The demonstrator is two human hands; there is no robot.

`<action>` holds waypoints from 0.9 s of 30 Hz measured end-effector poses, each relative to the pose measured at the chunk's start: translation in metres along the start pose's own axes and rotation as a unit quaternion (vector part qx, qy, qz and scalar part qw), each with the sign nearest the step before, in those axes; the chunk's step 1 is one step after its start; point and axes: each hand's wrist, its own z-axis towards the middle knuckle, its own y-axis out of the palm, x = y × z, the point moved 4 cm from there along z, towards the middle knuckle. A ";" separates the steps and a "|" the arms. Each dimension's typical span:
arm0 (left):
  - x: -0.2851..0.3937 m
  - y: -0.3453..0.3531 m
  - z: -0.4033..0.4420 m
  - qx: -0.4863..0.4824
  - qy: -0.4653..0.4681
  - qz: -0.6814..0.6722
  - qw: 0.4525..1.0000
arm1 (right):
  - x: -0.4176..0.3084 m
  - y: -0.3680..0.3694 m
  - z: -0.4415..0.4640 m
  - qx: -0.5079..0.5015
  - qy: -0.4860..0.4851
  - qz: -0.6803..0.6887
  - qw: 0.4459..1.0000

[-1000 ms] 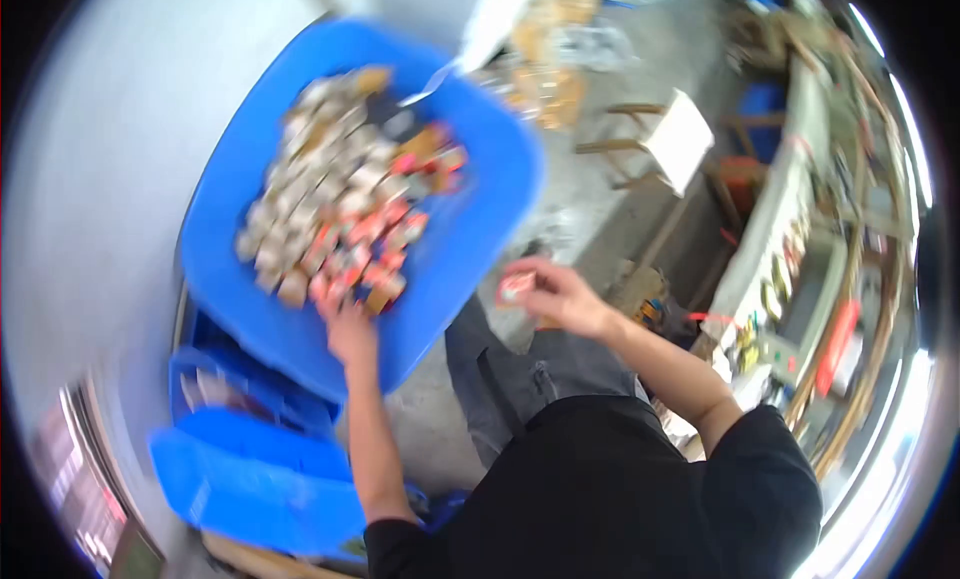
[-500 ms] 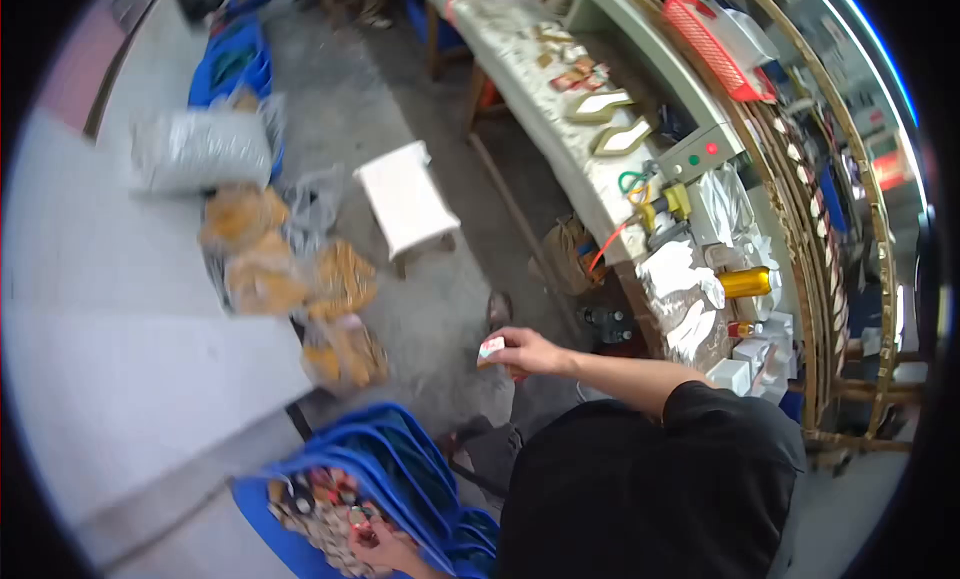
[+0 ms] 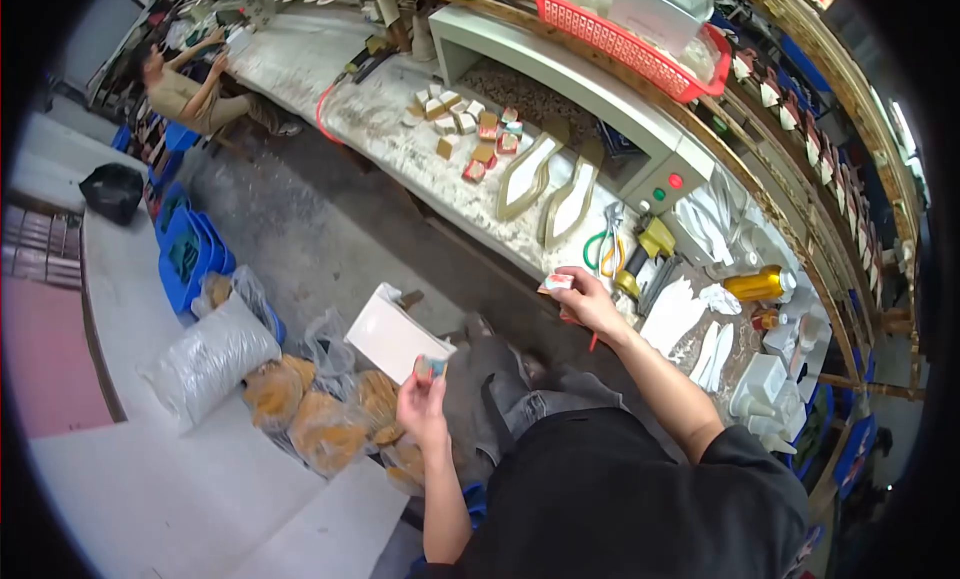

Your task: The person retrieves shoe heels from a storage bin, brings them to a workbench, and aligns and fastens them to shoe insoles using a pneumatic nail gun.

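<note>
My right hand (image 3: 592, 307) is closed around a small block (image 3: 558, 281) with a red-and-white printed face, held over the bench's near edge. In my left hand (image 3: 424, 411) is another small block (image 3: 432, 367), pinched at the fingertips, with red and blue-green print. That hand is raised above the near end of a white-topped stool (image 3: 392, 331). Loose blocks (image 3: 466, 122), some plain and some red-printed, lie on the bench (image 3: 392, 149). Beside them are two sole-shaped pieces (image 3: 526, 179) with white centres. Green-handled pliers (image 3: 598, 247) lie close to my right hand.
A grey unit with red and green buttons (image 3: 668, 187) stands on the bench, below a red basket (image 3: 630, 41). Gloves (image 3: 672, 317) and a yellow bottle (image 3: 756, 284) lie at the right. Filled plastic bags (image 3: 325, 434) line the left. Another person (image 3: 190, 94) sits at the far end.
My left hand has come up from the blue bin holding a block. My right hand, with its block, is now at the bench edge. The view has turned toward the bench.
</note>
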 end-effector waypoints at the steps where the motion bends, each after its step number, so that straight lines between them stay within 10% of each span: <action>1: -0.001 0.022 0.035 -0.029 0.010 0.004 1.000 | -0.008 -0.004 0.010 0.029 0.040 0.034 0.998; 7: -0.019 0.169 0.243 -0.164 0.023 0.047 0.985 | -0.025 0.027 0.145 0.133 0.031 0.159 0.978; 16: -0.058 0.309 0.389 -0.318 0.109 0.232 0.913 | -0.031 0.067 0.369 0.331 -0.082 -0.025 0.940; 22: -0.057 0.321 0.398 -0.333 0.294 0.282 0.850 | -0.032 0.058 0.386 0.409 -0.173 -0.173 0.879; 27: -0.057 0.200 0.424 -0.345 0.278 0.298 0.846 | -0.025 0.088 0.330 0.481 -0.220 -0.160 0.833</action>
